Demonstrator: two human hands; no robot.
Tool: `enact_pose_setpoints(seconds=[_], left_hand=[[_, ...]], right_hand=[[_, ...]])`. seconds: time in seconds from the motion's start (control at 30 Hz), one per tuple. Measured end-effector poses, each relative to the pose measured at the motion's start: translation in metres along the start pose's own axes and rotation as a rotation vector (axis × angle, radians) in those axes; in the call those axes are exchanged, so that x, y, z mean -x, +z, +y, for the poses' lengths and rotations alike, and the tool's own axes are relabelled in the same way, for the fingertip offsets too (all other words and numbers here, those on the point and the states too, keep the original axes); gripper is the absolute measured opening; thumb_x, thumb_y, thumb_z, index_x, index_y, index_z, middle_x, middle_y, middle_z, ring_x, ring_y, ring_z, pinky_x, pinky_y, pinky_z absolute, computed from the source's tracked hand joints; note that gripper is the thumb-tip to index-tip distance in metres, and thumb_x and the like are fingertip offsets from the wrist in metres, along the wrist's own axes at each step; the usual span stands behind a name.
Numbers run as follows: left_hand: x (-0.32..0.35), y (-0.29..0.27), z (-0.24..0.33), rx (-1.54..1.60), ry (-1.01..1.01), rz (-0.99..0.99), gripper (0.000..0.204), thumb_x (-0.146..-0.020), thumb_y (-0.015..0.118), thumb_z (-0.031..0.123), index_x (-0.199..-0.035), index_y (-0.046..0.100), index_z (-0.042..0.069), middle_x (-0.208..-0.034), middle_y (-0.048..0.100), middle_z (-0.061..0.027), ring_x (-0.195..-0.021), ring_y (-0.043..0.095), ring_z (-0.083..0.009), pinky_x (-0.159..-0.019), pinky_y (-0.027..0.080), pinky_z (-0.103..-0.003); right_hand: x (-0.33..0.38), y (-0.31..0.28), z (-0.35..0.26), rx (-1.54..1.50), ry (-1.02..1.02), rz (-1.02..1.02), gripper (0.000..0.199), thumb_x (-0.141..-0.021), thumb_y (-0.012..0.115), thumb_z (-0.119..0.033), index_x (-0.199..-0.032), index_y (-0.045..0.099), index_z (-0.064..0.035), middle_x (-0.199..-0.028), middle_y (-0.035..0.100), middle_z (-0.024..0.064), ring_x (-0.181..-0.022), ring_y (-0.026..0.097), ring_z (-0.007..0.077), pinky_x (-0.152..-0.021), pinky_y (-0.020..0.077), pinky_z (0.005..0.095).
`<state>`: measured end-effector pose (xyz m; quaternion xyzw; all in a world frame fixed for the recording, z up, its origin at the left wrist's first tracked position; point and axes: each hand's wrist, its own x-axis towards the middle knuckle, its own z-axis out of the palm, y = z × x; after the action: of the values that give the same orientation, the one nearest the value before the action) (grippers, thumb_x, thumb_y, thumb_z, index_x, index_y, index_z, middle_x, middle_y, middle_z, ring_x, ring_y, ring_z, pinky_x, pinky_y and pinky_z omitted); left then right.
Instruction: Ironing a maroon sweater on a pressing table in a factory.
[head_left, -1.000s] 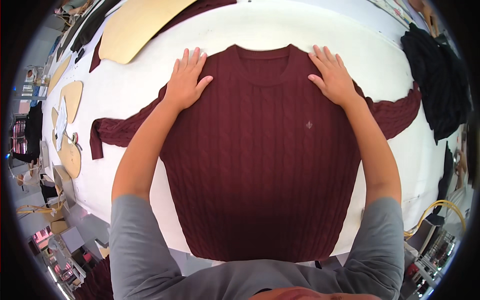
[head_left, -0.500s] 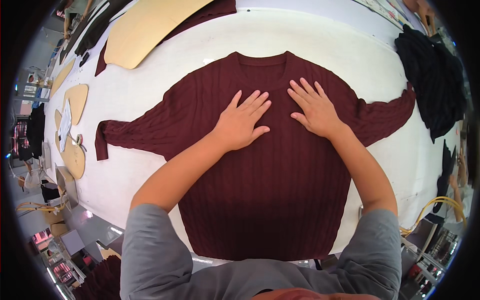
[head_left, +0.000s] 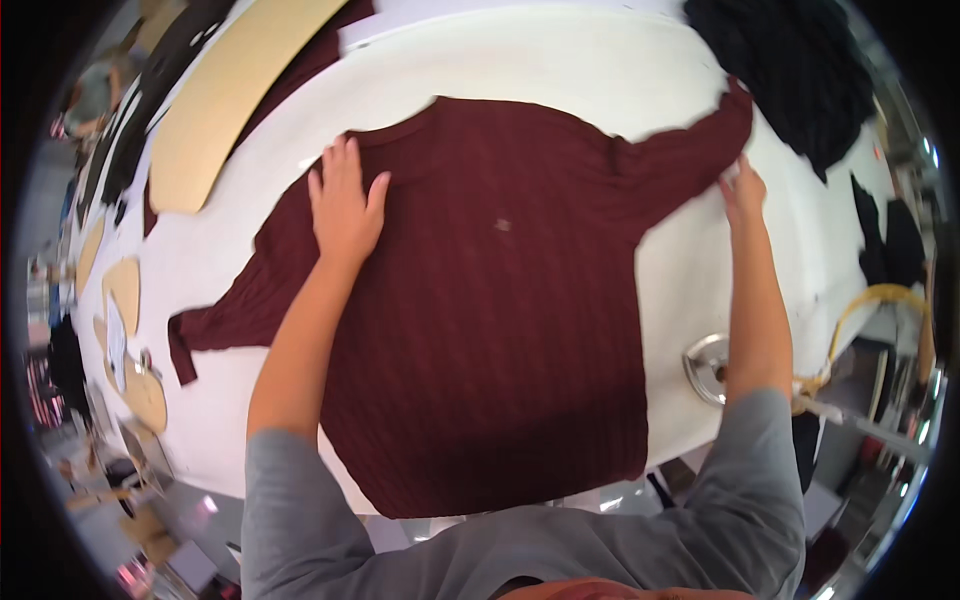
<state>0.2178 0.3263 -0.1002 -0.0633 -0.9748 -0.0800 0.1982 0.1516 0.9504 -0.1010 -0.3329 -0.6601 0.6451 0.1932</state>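
A dark maroon cable-knit sweater lies spread on the white table, collar at the far side and sleeves out to both sides. A small pale mark shows on its chest. My left hand rests flat on the sweater beside the collar, fingers stretched out. Over at the right, my right hand is at the lower edge of the right sleeve near its cuff, fingers drawn together on the knit; blur hides the exact grip. The left sleeve lies bent downward at its cuff.
Beside my right forearm stands a metal-plated iron, with a yellow hose nearby. Black garments are heaped at the far right. Tan board templates lie at the far left over more maroon cloth. The white table bears all these.
My right hand has gone from the chest out to the right sleeve's cuff. My left hand has moved up and left toward the collar. The view has shifted, bringing the iron into sight.
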Motion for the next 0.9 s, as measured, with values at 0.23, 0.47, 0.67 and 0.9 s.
enact_pose_setpoints(seconds=[0.23, 0.47, 0.67, 0.9], left_hand=[[0.114, -0.042, 0.148, 0.095, 0.265, -0.405, 0.077, -0.096, 0.063, 0.046, -0.156, 0.041, 0.002, -0.167, 0.034, -0.0197, -0.156, 0.028, -0.0394, -0.125, 0.018, -0.06], [0.024, 0.011, 0.218, 0.224, 0.277, -0.25, 0.062, -0.102, 0.058, 0.037, -0.156, 0.045, 0.008, -0.168, 0.034, -0.0145, -0.156, 0.03, -0.0348, -0.126, 0.02, -0.056], [-0.065, 0.082, 0.267, 0.166, 0.304, -0.247, 0.057, -0.101, 0.058, 0.042, -0.151, 0.053, 0.013, -0.166, 0.037, -0.0113, -0.157, 0.027, -0.0303, -0.126, 0.021, -0.054], [-0.06, 0.029, 0.356, 0.201, 0.38, -0.464, 0.056, -0.096, 0.064, 0.033, -0.148, 0.056, 0.013, -0.161, 0.047, -0.0078, -0.155, 0.032, -0.0275, -0.125, 0.026, -0.053]], right_hand=[[-0.011, 0.009, -0.042, -0.3, 0.317, -0.039, 0.039, -0.103, 0.065, -0.026, -0.129, 0.061, 0.0026, -0.123, 0.07, 0.018, -0.103, 0.07, 0.0265, -0.085, 0.057, 0.0366], [-0.004, -0.074, -0.047, -0.744, 0.086, -0.257, 0.033, -0.103, 0.064, -0.017, -0.131, 0.062, -0.0002, -0.127, 0.07, 0.0158, -0.108, 0.069, 0.0253, -0.101, 0.0507, 0.0338], [0.032, -0.136, -0.073, -0.917, -0.129, -0.398, 0.03, -0.103, 0.061, -0.012, -0.13, 0.061, 0.0003, -0.126, 0.07, 0.0167, -0.111, 0.069, 0.0262, -0.108, 0.0497, 0.034], [0.011, -0.229, 0.025, -0.734, 0.161, 0.123, 0.025, -0.103, 0.058, -0.005, -0.126, 0.062, 0.0024, -0.121, 0.07, 0.0155, -0.108, 0.07, 0.0251, -0.097, 0.0577, 0.0359]])
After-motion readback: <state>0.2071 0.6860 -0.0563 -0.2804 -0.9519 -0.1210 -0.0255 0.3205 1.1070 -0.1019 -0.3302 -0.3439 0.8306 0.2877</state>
